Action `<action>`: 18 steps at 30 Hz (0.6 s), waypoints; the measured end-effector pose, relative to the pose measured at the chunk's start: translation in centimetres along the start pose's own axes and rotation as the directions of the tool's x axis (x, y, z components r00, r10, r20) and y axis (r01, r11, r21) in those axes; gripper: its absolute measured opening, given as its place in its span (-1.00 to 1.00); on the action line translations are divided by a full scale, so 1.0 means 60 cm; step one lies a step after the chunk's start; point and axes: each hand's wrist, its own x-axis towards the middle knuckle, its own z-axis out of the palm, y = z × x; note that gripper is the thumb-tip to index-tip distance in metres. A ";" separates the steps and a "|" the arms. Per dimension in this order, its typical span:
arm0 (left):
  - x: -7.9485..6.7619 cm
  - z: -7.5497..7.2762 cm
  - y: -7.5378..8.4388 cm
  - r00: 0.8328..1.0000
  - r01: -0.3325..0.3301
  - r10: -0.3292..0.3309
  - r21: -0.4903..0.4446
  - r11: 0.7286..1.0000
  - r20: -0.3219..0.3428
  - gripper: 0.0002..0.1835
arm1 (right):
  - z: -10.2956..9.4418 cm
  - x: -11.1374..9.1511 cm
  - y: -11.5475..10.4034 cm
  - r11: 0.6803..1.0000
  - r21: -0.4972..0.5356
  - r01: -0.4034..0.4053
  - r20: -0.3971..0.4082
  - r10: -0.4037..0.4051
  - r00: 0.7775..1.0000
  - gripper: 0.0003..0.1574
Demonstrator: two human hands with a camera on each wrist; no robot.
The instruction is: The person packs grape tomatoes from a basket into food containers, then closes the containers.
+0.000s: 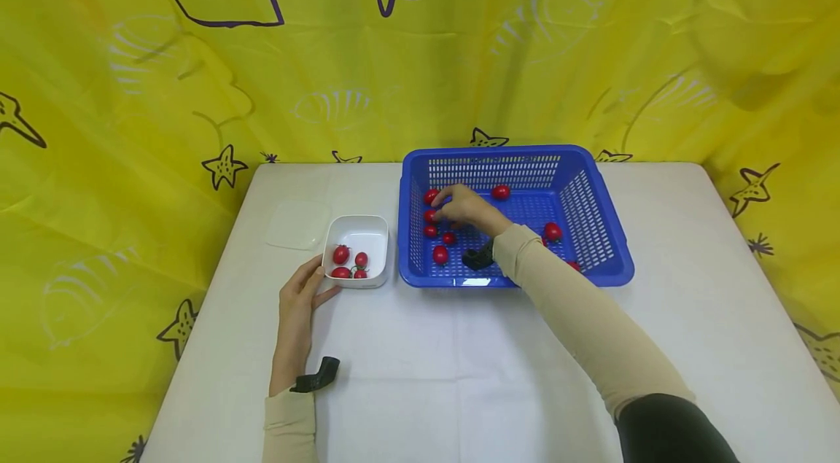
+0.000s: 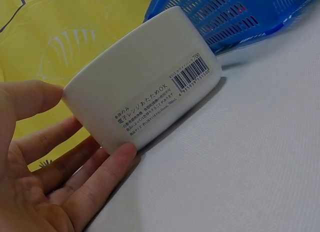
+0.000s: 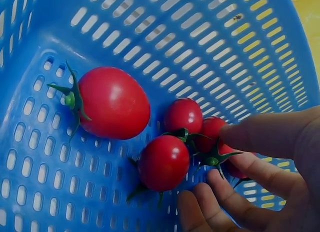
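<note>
A white square container (image 1: 378, 279) stands left of the blue basket, with several cherry tomatoes (image 1: 340, 254) inside. My left hand (image 1: 300, 302) rests against its near left corner; in the left wrist view the thumb touches the rim and extended fingers spread along the outer wall. Inside the blue basket (image 1: 617, 259), my right hand (image 1: 469, 208) reaches to the left side. The right wrist view shows thumb and index finger pinching a small cherry tomato (image 3: 211, 129) with a green stem. Beside it lie two small tomatoes (image 3: 163, 163) and a larger one (image 3: 114, 103).
A translucent lid (image 1: 298, 224) lies behind and left of the container on the white table (image 1: 407, 390). More tomatoes (image 1: 501, 192) are scattered over the basket floor, some partly hidden by the right sleeve (image 1: 584, 324). A yellow patterned curtain (image 1: 433, 84) borders the table's back and sides.
</note>
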 end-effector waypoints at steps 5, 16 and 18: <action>0.000 0.001 0.001 1.000 -0.004 0.004 -0.004 1.000 -0.007 -0.53 | 0.005 -0.001 0.003 0.996 -0.074 0.044 -0.001 -0.044 0.999 -0.60; -0.002 0.000 0.003 1.000 -0.010 0.010 -0.001 1.000 0.004 -0.53 | 0.013 -0.002 0.002 0.978 -0.200 0.062 -0.020 -0.068 0.998 -0.63; -0.002 0.000 0.002 1.000 -0.009 0.009 0.002 1.000 0.007 -0.54 | 0.013 -0.002 0.002 0.978 -0.197 0.062 -0.020 -0.067 0.998 -0.64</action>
